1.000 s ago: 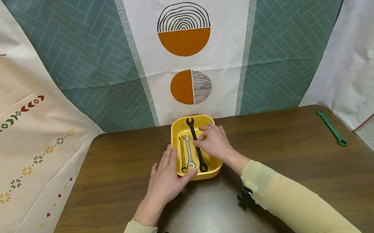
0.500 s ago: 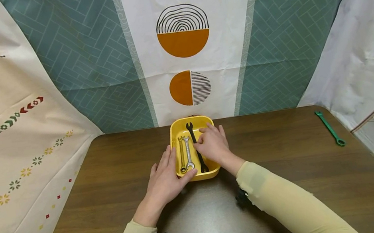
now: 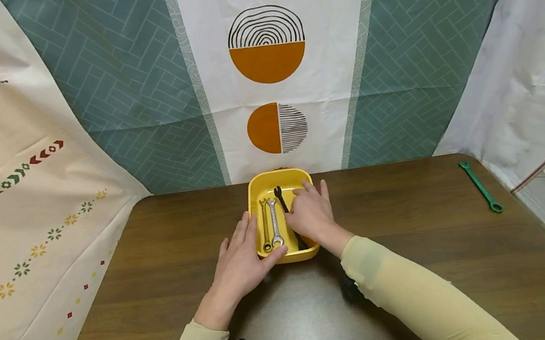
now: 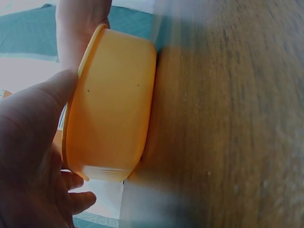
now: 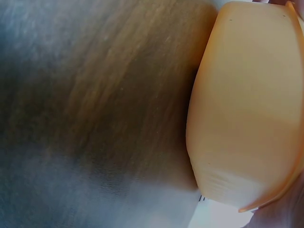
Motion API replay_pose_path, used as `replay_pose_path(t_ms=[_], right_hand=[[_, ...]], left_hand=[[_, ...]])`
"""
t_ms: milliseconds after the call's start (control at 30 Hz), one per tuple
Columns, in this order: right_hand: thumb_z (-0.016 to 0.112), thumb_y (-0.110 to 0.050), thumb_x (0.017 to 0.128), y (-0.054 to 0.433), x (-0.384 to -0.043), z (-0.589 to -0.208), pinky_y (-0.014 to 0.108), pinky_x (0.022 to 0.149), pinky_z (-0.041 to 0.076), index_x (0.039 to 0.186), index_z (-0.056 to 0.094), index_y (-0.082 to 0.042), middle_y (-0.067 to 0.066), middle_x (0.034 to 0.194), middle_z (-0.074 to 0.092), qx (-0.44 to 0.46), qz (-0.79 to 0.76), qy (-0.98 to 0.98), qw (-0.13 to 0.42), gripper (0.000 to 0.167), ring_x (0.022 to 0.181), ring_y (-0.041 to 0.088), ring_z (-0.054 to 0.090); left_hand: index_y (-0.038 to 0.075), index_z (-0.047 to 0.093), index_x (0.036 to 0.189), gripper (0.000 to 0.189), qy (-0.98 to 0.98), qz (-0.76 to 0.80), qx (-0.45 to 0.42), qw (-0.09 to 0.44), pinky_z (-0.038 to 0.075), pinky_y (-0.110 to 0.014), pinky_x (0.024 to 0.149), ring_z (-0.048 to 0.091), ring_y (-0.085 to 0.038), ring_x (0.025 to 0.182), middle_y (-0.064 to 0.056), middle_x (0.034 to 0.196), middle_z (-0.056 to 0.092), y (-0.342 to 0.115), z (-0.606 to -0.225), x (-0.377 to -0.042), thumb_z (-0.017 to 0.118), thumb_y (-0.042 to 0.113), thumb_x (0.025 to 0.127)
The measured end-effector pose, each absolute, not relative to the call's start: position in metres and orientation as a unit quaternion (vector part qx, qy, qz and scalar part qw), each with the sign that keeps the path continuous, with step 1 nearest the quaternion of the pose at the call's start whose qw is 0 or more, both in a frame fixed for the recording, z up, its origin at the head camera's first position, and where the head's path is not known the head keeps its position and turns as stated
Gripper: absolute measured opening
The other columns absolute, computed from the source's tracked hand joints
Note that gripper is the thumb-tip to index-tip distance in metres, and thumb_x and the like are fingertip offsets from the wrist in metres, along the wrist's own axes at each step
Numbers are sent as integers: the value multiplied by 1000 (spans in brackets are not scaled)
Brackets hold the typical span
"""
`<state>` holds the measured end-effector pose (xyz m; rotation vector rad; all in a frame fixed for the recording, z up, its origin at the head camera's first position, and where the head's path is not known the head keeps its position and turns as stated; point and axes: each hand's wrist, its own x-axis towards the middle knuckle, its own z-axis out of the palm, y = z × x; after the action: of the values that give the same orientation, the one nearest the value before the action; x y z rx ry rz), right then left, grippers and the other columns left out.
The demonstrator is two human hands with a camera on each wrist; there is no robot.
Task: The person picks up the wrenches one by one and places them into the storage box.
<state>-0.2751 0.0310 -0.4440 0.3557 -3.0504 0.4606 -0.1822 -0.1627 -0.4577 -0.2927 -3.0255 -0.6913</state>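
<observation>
A yellow tray (image 3: 252,187) stands near the table's back edge. My left hand (image 3: 240,259) rests along its left side, fingers straight and thumb over the near rim. In the left wrist view that hand (image 4: 35,123) sits at the rim of the tray (image 4: 111,99). Inside the tray my right hand (image 3: 308,210) holds a black combination wrench (image 3: 279,197) by its middle, which the fingers hide. The wrench slants, its open end pointing to the back. To its left lie a silver wrench (image 3: 274,222) and a gold-coloured wrench (image 3: 266,226), side by side.
A green wrench (image 3: 480,186) lies on the wooden table (image 3: 404,203) near the right edge. Patterned cloths (image 3: 134,96) hang behind the table and along both sides. The tray's wall (image 5: 247,109) fills much of the right wrist view.
The black wrench has moved toward me, and its near end has swung to the right as my right hand shifted over it. The left hand and the other wrenches have stayed put.
</observation>
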Motion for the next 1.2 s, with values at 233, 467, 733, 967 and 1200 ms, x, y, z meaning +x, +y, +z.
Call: replay_pose_path(t_ms=[233, 467, 733, 967, 1200], right_hand=[[69, -37, 104, 29, -276, -447, 64, 132, -5, 69, 77, -17, 6, 156, 64, 119, 90, -989, 9, 40, 165, 31, 29], [69, -35, 104, 27, -276, -447, 63, 132, -9, 87, 84, -12, 6, 157, 63, 109, 62, -992, -3, 32, 166, 30, 26], [66, -33, 105, 24, -275, -450, 64, 131, -11, 106, 87, -12, 9, 158, 62, 120, 6, -993, -3, 30, 166, 32, 26], [69, -37, 105, 27, -274, -447, 64, 131, -10, 96, 86, -12, 8, 161, 58, 138, 17, -990, -2, 31, 167, 33, 24], [77, -26, 101, 39, -271, -436, 65, 133, 3, 88, 85, -13, 11, 164, 55, 191, 30, -981, -18, 20, 167, 36, 22]], left_hand=[[3, 23, 175, 115, -971, -219, -95, 9, 25, -74, 125, 24, -34, 167, -15, 184, 16, -163, -457, -182, 60, 80, 99], [3, 23, 175, 115, -971, -218, -96, 11, 24, -74, 126, 25, -34, 167, -15, 183, 17, -163, -456, -182, 60, 80, 99], [3, 22, 176, 115, -971, -222, -94, 7, 24, -73, 126, 23, -32, 168, -15, 184, 16, -164, -457, -182, 60, 80, 99], [4, 22, 176, 115, -970, -225, -93, 6, 23, -73, 127, 23, -33, 167, -14, 184, 15, -164, -458, -182, 60, 81, 99], [4, 22, 176, 115, -970, -225, -93, 7, 24, -74, 126, 22, -33, 168, -15, 184, 16, -164, -458, -183, 60, 81, 99]])
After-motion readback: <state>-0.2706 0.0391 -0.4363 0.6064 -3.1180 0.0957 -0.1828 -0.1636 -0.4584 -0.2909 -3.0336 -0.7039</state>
